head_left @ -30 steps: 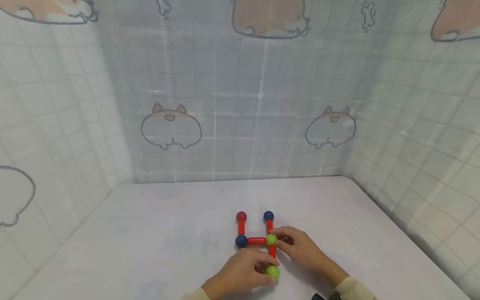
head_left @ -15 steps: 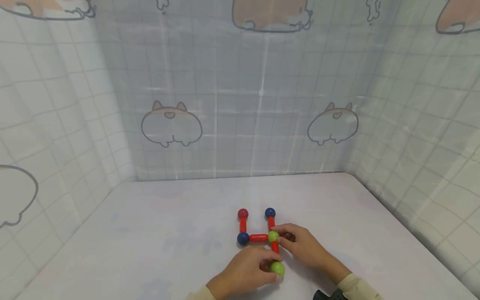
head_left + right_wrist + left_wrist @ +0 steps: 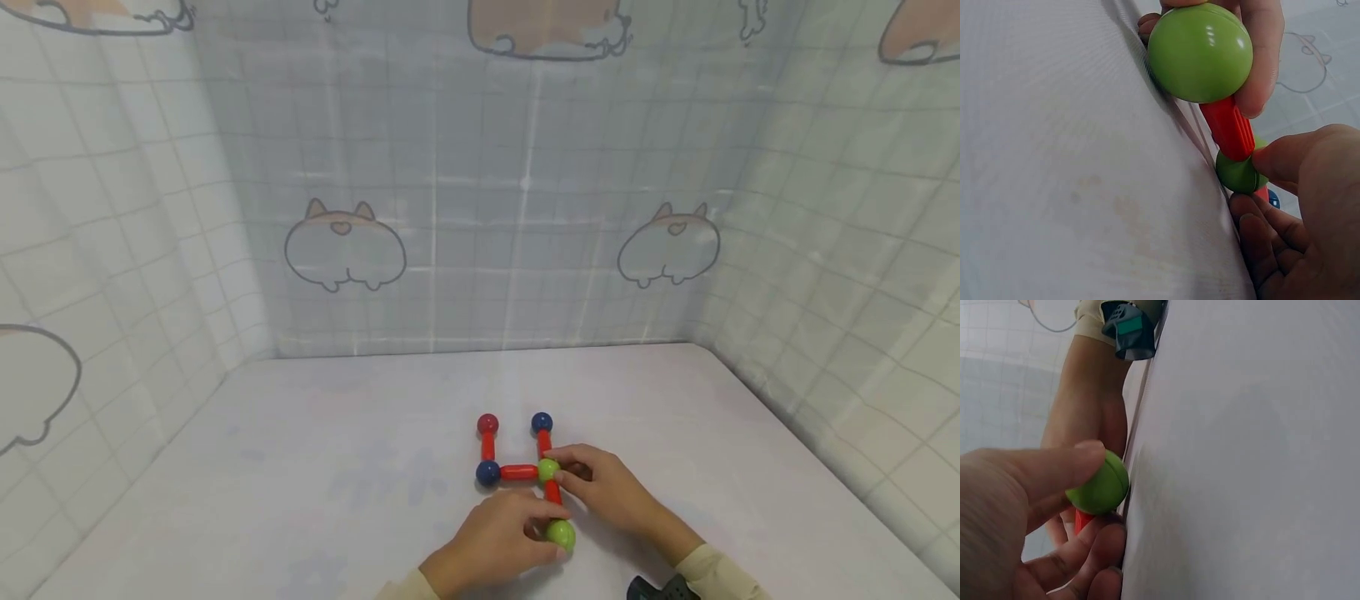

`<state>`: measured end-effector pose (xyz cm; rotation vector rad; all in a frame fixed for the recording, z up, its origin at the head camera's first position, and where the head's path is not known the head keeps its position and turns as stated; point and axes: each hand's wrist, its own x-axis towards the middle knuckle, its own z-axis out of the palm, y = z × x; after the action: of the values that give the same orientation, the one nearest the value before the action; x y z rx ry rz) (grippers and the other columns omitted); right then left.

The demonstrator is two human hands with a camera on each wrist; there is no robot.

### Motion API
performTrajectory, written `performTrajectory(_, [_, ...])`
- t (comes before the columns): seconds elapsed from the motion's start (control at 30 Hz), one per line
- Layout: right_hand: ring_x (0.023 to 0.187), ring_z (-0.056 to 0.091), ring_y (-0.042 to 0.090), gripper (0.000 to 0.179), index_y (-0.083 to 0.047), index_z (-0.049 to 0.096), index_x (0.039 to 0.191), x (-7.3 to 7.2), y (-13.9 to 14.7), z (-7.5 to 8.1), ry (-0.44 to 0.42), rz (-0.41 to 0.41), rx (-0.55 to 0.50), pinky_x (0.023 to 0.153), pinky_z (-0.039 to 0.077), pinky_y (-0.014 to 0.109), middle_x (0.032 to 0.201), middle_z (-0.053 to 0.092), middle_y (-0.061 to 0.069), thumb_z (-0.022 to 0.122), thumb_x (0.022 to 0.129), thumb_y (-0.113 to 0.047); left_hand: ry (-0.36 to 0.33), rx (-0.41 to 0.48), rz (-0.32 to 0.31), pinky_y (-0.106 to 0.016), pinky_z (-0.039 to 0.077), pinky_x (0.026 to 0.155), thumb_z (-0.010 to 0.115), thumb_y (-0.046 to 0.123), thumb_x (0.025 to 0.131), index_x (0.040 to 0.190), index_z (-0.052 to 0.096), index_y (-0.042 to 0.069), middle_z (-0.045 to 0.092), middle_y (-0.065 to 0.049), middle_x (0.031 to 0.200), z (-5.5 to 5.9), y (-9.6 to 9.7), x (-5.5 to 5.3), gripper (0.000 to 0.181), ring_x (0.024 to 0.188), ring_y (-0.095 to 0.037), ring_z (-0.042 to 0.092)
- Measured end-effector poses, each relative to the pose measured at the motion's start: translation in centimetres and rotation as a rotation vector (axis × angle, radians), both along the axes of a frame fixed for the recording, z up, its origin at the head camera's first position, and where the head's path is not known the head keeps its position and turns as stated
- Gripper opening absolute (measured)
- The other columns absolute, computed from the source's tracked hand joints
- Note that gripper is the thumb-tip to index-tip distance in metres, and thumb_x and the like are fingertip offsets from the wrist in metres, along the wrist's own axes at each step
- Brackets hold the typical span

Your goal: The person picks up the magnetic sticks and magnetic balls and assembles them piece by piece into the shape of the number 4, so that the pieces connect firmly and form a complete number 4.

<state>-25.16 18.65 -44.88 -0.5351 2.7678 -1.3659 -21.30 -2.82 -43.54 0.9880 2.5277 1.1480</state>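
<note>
A figure of coloured balls joined by red rods lies on the table. My left hand [image 3: 501, 537] pinches the near green ball [image 3: 561, 535] between thumb and fingers. From that ball a red rod [image 3: 553, 492] runs to a second green ball [image 3: 548, 471], which my right hand [image 3: 609, 487] grips from the right. Another red rod [image 3: 519, 472] leads left to a dark blue ball [image 3: 488, 473]. Behind it, a rod ends in a red ball [image 3: 487, 424]. A second dark blue ball [image 3: 542, 422] tops the rod beyond the gripped green one. In the right wrist view, the near green ball [image 3: 1200, 53] shows large.
The pale table [image 3: 337, 467] spreads around the figure. Curtains with a grid and cartoon dogs [image 3: 345, 246] hang at the back and both sides. A dark wrist device [image 3: 660, 588] sits by the right sleeve [image 3: 720, 575].
The near green ball has shifted slightly right with my left hand, and its rod now slants more. My right hand keeps its grip on the other green ball. The head view has tilted slightly.
</note>
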Motion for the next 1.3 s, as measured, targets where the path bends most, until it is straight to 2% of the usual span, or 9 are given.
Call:
performTrajectory(0.17, [0.102, 0.063, 0.015, 0.032, -0.017, 0.068, 0.127, 0.0, 0.1, 0.0, 0.001, -0.013, -0.003, 0.088, 0.055, 0.031, 0.123, 0.066, 0.0, 0.067, 0.098, -0.029, 0.041, -0.013, -0.024, -0.018, 0.047, 0.068, 0.081, 0.028, 0.085, 0.121, 0.074, 0.025, 0.064, 0.023, 0.094, 0.1, -0.1, -0.1, 0.037, 0.075, 0.003, 0.055])
performTrajectory(0.33, [0.104, 0.064, 0.016, 0.03, -0.019, 0.07, 0.126, -0.1, 0.0, 0.0, 0.015, -0.037, 0.008, 0.088, 0.056, 0.034, 0.123, 0.066, 0.0, 0.068, 0.097, -0.027, 0.0, 0.009, -0.029, -0.019, 0.049, 0.069, 0.081, 0.028, 0.085, 0.12, 0.074, 0.026, 0.065, 0.022, 0.093, 0.1, -0.2, -0.5, 0.035, 0.077, 0.002, 0.056])
performTrajectory(0.47, [0.103, 0.064, 0.017, 0.031, -0.019, 0.071, 0.125, -0.1, -0.3, 0.1, 0.026, -0.052, 0.021, 0.087, 0.056, 0.034, 0.122, 0.067, 0.001, 0.07, 0.095, -0.027, -0.071, 0.044, 0.03, -0.023, 0.051, 0.064, 0.08, 0.032, 0.086, 0.114, 0.074, 0.029, 0.065, 0.017, 0.086, 0.3, -0.8, -0.9, 0.029, 0.076, -0.004, 0.059])
performTrajectory(0.6, [0.102, 0.064, 0.017, 0.032, -0.02, 0.07, 0.126, -0.1, -0.6, 0.1, 0.024, -0.059, 0.03, 0.085, 0.057, 0.033, 0.121, 0.067, 0.001, 0.071, 0.095, -0.027, -0.103, 0.042, 0.101, -0.028, 0.052, 0.06, 0.077, 0.034, 0.087, 0.11, 0.075, 0.032, 0.066, 0.013, 0.085, 0.6, -1.6, -1.4, 0.023, 0.075, -0.01, 0.06])
performTrajectory(0.83, [0.091, 0.06, 0.016, 0.033, -0.019, 0.07, 0.127, -0.2, -0.9, -0.1, 0.016, -0.071, 0.015, 0.079, 0.056, 0.026, 0.115, 0.067, -0.002, 0.071, 0.095, -0.027, -0.04, 0.02, 0.203, -0.029, 0.05, 0.06, 0.072, 0.041, 0.09, 0.11, 0.077, 0.03, 0.065, 0.015, 0.087, 0.7, -3.3, -2.4, 0.023, 0.076, -0.013, 0.058])
performTrajectory(1.0, [0.087, 0.059, 0.015, 0.033, -0.019, 0.07, 0.126, -0.3, -1.1, -0.4, 0.002, -0.084, 0.029, 0.073, 0.054, 0.025, 0.106, 0.067, -0.004, 0.072, 0.094, -0.026, -0.02, 0.077, 0.254, -0.027, 0.052, 0.066, 0.071, 0.036, 0.093, 0.11, 0.077, 0.025, 0.066, 0.013, 0.089, 0.6, -4.6, -3.0, 0.021, 0.08, -0.014, 0.058])
performTrajectory(1.2, [0.087, 0.06, 0.015, 0.031, -0.018, 0.07, 0.125, -0.4, -1.2, -0.2, 0.01, -0.091, 0.05, 0.073, 0.055, 0.026, 0.102, 0.067, -0.005, 0.071, 0.094, -0.024, 0.061, 0.126, 0.307, -0.027, 0.053, 0.069, 0.067, 0.032, 0.096, 0.111, 0.075, 0.017, 0.067, 0.009, 0.093, 0.6, -6.1, -4.1, 0.023, 0.081, -0.014, 0.061])
performTrajectory(1.3, [0.086, 0.059, 0.016, 0.031, -0.017, 0.07, 0.125, -0.4, -1.1, 0.0, 0.003, -0.083, 0.051, 0.07, 0.054, 0.026, 0.101, 0.067, -0.005, 0.071, 0.094, -0.024, 0.048, 0.136, 0.334, -0.027, 0.054, 0.07, 0.066, 0.031, 0.097, 0.112, 0.074, 0.015, 0.067, 0.007, 0.095, 0.5, -6.6, -4.5, 0.023, 0.08, -0.014, 0.063])
